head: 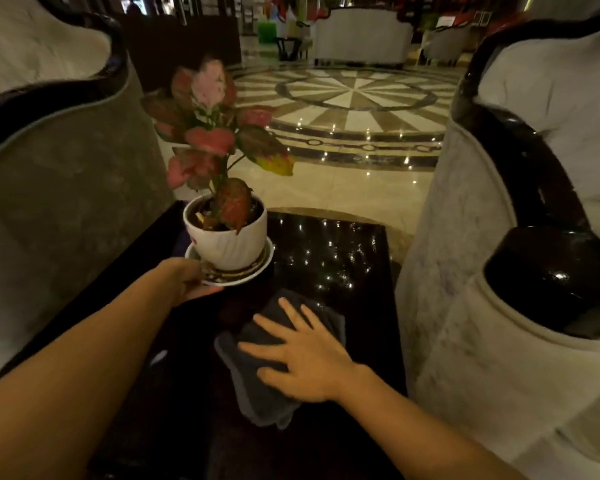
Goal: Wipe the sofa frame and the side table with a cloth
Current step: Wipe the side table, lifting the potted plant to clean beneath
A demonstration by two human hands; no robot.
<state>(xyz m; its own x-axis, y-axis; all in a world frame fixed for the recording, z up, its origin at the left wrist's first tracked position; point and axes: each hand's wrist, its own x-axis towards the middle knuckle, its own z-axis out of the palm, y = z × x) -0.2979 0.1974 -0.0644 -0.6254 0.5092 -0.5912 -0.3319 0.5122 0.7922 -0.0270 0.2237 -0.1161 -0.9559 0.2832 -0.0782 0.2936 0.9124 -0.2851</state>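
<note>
Cloth (257, 386) under flat right hand (305, 358) on side table (343, 258), left hand (191, 278) gripping saucer (236, 277)

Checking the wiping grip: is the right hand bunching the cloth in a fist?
No, the right hand presses flat, fingers straight, on the cloth.

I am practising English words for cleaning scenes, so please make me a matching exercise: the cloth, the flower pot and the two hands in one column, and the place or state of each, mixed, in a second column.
Column one
1 cloth
2 flower pot
3 left hand
4 right hand

Column two
A stands in a white saucer
B holds the saucer's edge
C lies flat on the cloth, fingers spread
D lies on the dark side table

Pairs: 1-D, 2-A, 3-B, 4-C
</note>
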